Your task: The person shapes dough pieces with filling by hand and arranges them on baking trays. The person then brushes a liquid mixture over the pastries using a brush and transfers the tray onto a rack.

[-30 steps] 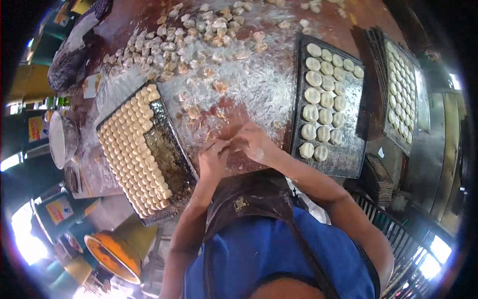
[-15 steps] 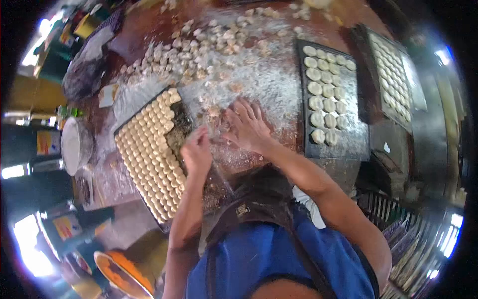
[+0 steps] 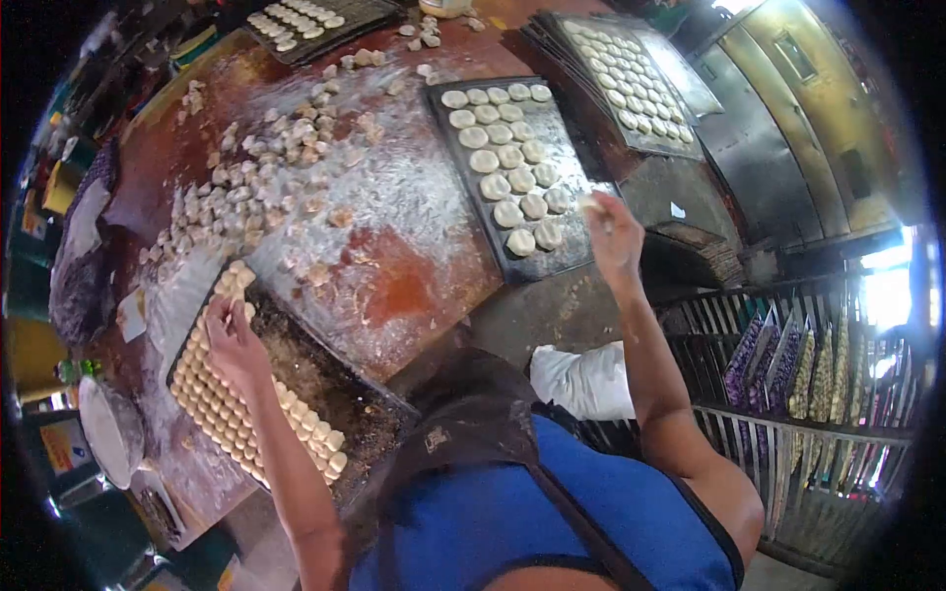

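Observation:
My left hand [image 3: 236,347] is over a dark tray [image 3: 325,369] packed with rows of small dough balls [image 3: 313,426]. Its fingers are curled down around a dough ball near the tray's upper end, mostly hidden by the fingers. My right hand [image 3: 618,246] is raised at the right edge of a second dark tray [image 3: 579,251]. A pale dough disc [image 3: 589,203] shows at its fingertips, seen nearly edge-on. Flattened dough discs [image 3: 509,156] lie in rows on that second tray, with bare metal along its right side.
Floury dough lumps [image 3: 261,182] are scattered over the red-brown table [image 3: 399,286]. Another tray of discs [image 3: 631,84] rests on stacked trays at the back right, one more tray [image 3: 320,22] at the far edge. A metal bowl [image 3: 110,431] stands left; a slatted rack [image 3: 788,419] is right.
My view has turned right. My right hand has left the floury tabletop and moved right to the disc tray, now with a disc. My left hand has moved onto the dough balls.

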`<state>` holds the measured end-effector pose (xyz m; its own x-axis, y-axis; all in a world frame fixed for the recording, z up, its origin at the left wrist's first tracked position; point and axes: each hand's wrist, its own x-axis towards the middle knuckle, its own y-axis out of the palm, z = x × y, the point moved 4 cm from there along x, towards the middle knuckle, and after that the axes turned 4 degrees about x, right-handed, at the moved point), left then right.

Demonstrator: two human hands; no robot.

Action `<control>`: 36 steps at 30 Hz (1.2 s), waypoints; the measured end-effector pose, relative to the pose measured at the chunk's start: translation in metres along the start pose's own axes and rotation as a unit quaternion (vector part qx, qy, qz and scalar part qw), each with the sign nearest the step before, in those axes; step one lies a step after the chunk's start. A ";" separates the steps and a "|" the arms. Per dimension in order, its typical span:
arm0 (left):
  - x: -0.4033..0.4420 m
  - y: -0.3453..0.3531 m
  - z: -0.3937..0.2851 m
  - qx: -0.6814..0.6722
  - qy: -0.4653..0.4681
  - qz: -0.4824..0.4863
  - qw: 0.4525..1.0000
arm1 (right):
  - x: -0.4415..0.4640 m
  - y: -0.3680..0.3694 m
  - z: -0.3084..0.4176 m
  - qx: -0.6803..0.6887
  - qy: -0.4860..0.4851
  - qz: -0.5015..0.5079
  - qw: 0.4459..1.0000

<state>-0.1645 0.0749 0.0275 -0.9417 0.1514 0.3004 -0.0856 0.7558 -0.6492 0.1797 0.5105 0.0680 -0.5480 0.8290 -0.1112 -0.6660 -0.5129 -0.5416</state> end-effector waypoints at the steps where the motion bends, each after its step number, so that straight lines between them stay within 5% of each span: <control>1: -0.003 0.012 -0.010 -0.089 -0.060 0.027 0.994 | 0.011 -0.008 -0.020 -0.084 -0.021 -0.028 0.996; 3: -0.014 0.042 -0.023 -0.168 -0.130 0.097 0.972 | 0.021 -0.012 -0.054 -0.171 -0.034 -0.050 0.983; 5: -0.024 0.072 -0.036 -0.237 -0.203 0.154 0.937 | 0.009 0.002 -0.063 -0.248 -0.187 -0.056 0.949; 6: -0.041 0.090 -0.042 -0.359 -0.263 0.197 0.874 | 0.009 0.010 -0.067 -0.245 -0.188 -0.043 0.950; 9: -0.088 0.098 -0.068 -0.289 -0.257 0.271 0.882 | 0.006 0.034 -0.062 -0.389 -0.196 -0.026 0.900; 11: -0.107 0.089 -0.089 -0.275 -0.287 0.280 0.874 | 0.029 0.030 -0.039 -0.472 -0.140 0.080 0.867; 12: -0.116 0.084 -0.086 -0.447 -0.430 0.219 0.753 | 0.046 0.039 -0.015 -0.464 -0.152 0.094 0.868; 13: -0.109 0.082 -0.093 -0.441 -0.433 0.207 0.758 | 0.064 0.054 0.017 -0.366 -0.209 0.102 0.901; 15: -0.091 0.082 -0.113 -0.217 -0.370 0.217 0.877 | 0.092 0.117 0.055 -0.159 -0.315 0.161 0.922; 17: -0.109 0.110 -0.103 -0.232 -0.366 0.237 0.869 | 0.093 0.208 0.105 -0.023 -0.402 0.278 0.872; 19: -0.105 0.119 -0.117 -0.247 -0.350 0.262 0.865 | 0.097 0.305 0.105 -0.176 -0.515 0.307 0.781; 20: -0.101 0.109 -0.144 -0.222 -0.335 0.342 0.850 | 0.096 0.334 0.101 -0.271 -0.522 0.358 0.725; 21: -0.100 0.101 -0.157 -0.196 -0.318 0.419 0.828 | 0.088 0.334 0.108 -0.268 -0.526 0.356 0.725; 22: -0.100 0.097 -0.147 -0.194 -0.316 0.416 0.831 | 0.081 0.329 0.122 -0.202 -0.466 0.391 0.768; 24: -0.104 0.092 -0.104 -0.333 -0.424 0.236 0.808 | 0.049 0.313 0.144 -0.137 -0.410 0.420 0.798; 26: -0.111 0.095 -0.074 -0.453 -0.417 0.174 0.769 | -0.013 0.268 0.149 0.017 -0.386 0.280 0.879; 28: -0.108 0.091 -0.068 -0.517 -0.404 0.108 0.747 | -0.054 0.271 0.123 -0.092 -0.420 0.297 0.852; 30: -0.114 0.077 -0.065 -0.526 -0.387 0.153 0.742 | -0.071 0.265 0.110 -0.204 -0.442 0.310 0.817; 33: -0.114 0.049 -0.092 -0.449 -0.267 0.300 0.798 | -0.068 0.229 0.115 0.083 -0.251 0.309 0.914; 34: -0.118 0.042 -0.100 -0.453 -0.262 0.311 0.794 | -0.069 0.229 0.109 0.062 -0.149 0.382 0.910; 35: -0.118 0.033 -0.114 -0.370 -0.178 0.340 0.846 | -0.072 0.227 0.103 0.043 -0.048 0.447 0.892; 36: -0.115 0.026 -0.130 -0.283 -0.088 0.359 0.885 | -0.076 0.222 0.103 0.041 -0.051 0.434 0.899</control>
<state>-0.0164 0.1596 0.0669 -0.7279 0.6577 -0.1938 0.6849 0.7110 -0.1592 0.0216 0.3112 0.0417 -0.9195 0.0863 -0.3835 0.0020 -0.9746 -0.2241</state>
